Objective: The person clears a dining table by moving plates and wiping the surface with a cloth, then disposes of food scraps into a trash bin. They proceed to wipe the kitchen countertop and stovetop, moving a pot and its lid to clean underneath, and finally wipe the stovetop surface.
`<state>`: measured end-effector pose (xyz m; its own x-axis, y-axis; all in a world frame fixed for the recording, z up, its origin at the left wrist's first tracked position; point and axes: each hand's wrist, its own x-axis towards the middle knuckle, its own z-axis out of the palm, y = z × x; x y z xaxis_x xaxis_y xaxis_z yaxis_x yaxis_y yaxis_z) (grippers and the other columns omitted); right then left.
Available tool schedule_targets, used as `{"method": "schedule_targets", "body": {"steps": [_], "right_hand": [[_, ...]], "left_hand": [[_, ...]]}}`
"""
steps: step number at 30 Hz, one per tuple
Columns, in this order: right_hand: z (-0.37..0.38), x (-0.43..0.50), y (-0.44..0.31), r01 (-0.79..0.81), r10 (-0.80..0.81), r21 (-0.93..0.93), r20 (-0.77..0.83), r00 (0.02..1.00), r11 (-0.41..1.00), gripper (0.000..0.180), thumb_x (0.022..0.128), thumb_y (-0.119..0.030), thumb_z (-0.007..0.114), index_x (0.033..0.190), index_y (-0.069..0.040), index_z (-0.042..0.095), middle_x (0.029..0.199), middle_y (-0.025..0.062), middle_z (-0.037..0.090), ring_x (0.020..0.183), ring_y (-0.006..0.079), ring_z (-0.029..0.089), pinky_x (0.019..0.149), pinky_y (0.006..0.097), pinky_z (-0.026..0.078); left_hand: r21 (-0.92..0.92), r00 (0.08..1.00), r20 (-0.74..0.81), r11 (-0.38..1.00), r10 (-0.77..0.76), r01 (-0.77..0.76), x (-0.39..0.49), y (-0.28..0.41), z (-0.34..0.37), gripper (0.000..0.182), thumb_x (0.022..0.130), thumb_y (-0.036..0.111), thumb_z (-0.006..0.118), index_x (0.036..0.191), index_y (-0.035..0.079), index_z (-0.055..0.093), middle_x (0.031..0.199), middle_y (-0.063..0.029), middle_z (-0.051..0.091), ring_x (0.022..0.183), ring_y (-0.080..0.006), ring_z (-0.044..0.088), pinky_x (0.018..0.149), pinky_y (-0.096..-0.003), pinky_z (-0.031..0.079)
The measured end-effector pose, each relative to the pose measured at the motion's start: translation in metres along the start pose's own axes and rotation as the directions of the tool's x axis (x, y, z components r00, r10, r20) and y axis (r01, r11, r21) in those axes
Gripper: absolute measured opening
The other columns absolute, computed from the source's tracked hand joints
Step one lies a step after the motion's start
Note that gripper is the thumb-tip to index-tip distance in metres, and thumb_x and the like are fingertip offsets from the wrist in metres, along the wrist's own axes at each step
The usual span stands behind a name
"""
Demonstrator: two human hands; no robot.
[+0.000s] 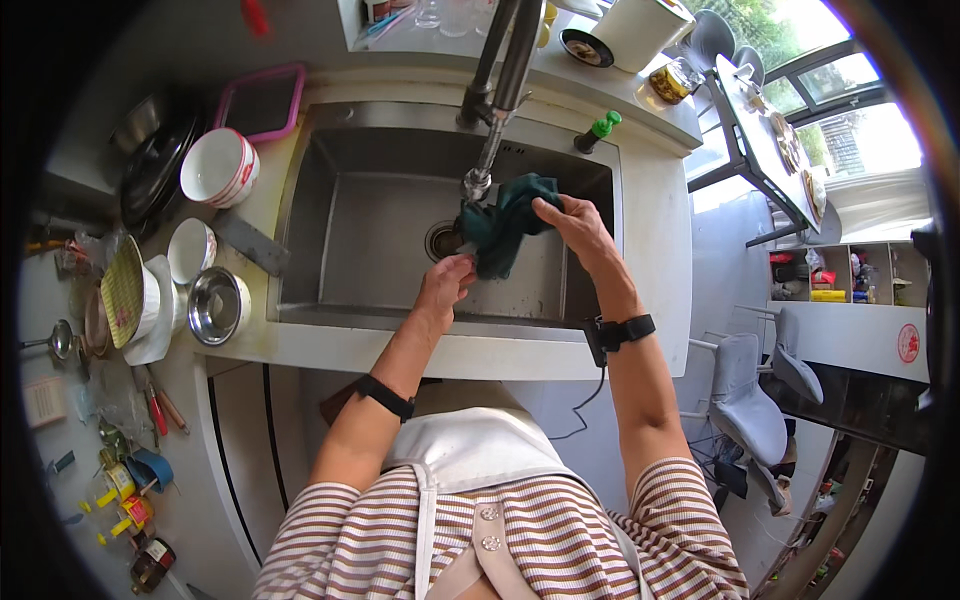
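A bunched, wet-looking dark green cloth (510,225) is held over the stainless steel sink (375,240), just below the faucet's spray head (477,182). My right hand (581,229) pinches its upper right side between thumb and fingers. At the cloth's lower left edge, the curled fingers of my left hand (446,286) grip a corner; the exact contact is partly hidden. Behind the cloth, the drain (444,240) shows in part on the basin floor. No water stream can be made out.
Left of the sink stand red-rimmed white bowls (217,166), a steel bowl (217,306) and a cleaver-like flat blade (251,244). A green-topped soap dispenser (598,131) is at the sink's back right corner. A cable (581,412) hangs from my right wrist strap (626,332).
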<state>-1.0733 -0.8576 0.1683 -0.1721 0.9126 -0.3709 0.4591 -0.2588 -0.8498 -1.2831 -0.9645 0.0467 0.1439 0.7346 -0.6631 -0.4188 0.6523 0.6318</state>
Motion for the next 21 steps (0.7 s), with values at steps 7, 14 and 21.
{"method": "schedule_targets", "body": {"steps": [7,14,21], "right_hand": [[-0.007,-0.003,-0.029,0.204,-0.231,0.234,0.093,0.969,0.951,0.032,0.093,-0.021,0.067,0.118,-0.001,0.064,0.095,-0.005,0.066,0.088,0.0029,0.056,0.079,0.0205,0.046],[-0.011,-0.046,-0.034,0.262,-0.301,0.15,0.421,0.855,0.953,0.037,0.09,-0.013,0.069,0.124,0.0,0.062,0.097,-0.0026,0.064,0.09,0.0052,0.054,0.079,0.0227,0.047],[-0.039,-0.058,0.023,0.158,-0.185,0.141,0.204,0.961,0.977,0.031,0.086,-0.022,0.069,0.107,0.001,0.066,0.091,0.0032,0.061,0.085,0.013,0.056,0.079,0.0267,0.045]], "left_hand": [[-0.005,0.998,0.057,1.0,-0.011,0.012,0.023,0.004,0.031,0.03,0.092,0.035,0.06,0.114,0.014,0.063,0.113,-0.0015,0.065,0.104,-0.0174,0.059,0.092,-0.0382,0.039],[-0.463,0.857,0.372,0.871,0.357,-0.162,0.038,-0.008,0.062,0.041,0.097,0.036,0.055,0.132,0.016,0.048,0.124,-0.0088,0.059,0.111,-0.0263,0.06,0.105,-0.0471,0.041],[-0.729,0.941,0.253,0.683,0.226,0.032,0.046,0.002,0.041,0.032,0.098,0.028,0.055,0.125,0.011,0.058,0.122,-0.0127,0.063,0.117,-0.0263,0.058,0.102,-0.0445,0.046]]}}
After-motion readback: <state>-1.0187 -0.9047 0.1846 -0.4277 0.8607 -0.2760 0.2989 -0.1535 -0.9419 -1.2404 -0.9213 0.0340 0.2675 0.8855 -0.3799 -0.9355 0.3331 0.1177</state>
